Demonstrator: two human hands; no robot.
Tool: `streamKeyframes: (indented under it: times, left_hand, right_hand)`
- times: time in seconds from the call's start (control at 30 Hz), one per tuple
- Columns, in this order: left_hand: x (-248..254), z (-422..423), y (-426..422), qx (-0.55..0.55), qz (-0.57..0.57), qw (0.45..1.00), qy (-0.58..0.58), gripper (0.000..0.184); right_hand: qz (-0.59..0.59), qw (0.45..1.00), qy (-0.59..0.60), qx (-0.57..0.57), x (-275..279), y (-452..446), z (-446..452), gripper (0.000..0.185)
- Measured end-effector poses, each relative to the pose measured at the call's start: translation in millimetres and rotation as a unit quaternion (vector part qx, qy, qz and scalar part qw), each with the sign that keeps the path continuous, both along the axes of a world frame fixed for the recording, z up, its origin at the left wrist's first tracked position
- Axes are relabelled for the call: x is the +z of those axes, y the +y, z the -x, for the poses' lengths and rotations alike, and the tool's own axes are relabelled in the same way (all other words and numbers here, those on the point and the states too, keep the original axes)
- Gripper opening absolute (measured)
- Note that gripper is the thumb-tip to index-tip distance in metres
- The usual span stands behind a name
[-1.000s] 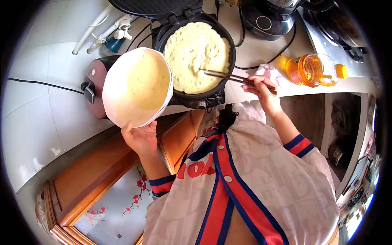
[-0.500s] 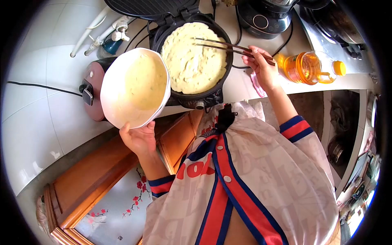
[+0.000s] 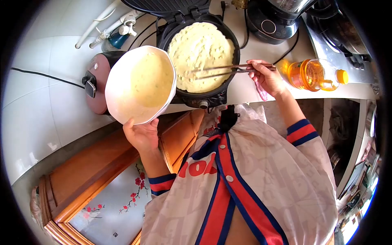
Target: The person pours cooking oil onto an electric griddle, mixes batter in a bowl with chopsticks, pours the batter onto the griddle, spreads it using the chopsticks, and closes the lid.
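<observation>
My left hand (image 3: 141,134) grips the lower rim of a white bowl (image 3: 118,96), thumb inside and fingers beneath. The bowl is tilted, its inside coated with pale batter (image 3: 152,81). In my right hand (image 3: 267,77) is a pair of dark chopsticks (image 3: 241,68), held out to the left. Their tips touch the lower part of a thick, lumpy batter layer (image 3: 200,49) that covers most of a round black electric griddle (image 3: 234,61). The ridged griddle lid (image 3: 167,7) stands raised at the back.
Right of my right hand lies an oil bottle (image 3: 314,75) with a yellow cap. A maroon appliance (image 3: 98,77) sits left of the bowl, a black appliance base (image 3: 271,24) at the back right. Cords cross the counter (image 3: 241,92). Below are wooden cabinet doors (image 3: 94,163).
The chopsticks have moved from the upper middle of the batter down to its lower part. My left hand still holds the bowl tilted. The whole view has shifted slightly.
</observation>
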State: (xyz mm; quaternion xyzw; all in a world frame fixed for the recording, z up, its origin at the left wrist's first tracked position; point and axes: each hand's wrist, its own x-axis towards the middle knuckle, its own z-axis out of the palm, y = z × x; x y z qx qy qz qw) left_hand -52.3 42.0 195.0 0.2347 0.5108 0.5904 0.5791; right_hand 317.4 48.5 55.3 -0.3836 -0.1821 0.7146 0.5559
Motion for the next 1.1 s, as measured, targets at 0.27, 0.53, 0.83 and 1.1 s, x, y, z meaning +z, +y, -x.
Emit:
streamKeyframes:
  times: [0.27,0.53,0.83,1.1]
  left_hand:
    - [0.6,-0.4,-1.5,0.004,0.0,1.0,-0.002,0.056]
    - [-0.4,-1.9,-3.2,0.007,-0.001,1.0,0.001,0.056]
    - [-7.5,6.1,-10.9,0.005,0.021,1.0,0.007,0.05]
    - [-16.2,-5.7,-7.3,-0.024,0.014,0.999,-0.03,0.052]
  right_hand:
    - [0.032,0.997,-0.026,0.067,-4.9,33.2,-2.9,0.023]
    - [-0.02,0.993,-0.053,-0.1,-1.5,62.4,11.7,0.024]
    - [-0.052,0.982,-0.169,-0.066,50.0,29.1,33.2,0.027]
    - [-0.371,0.823,-0.431,-0.002,85.7,-1.5,72.2,0.014]
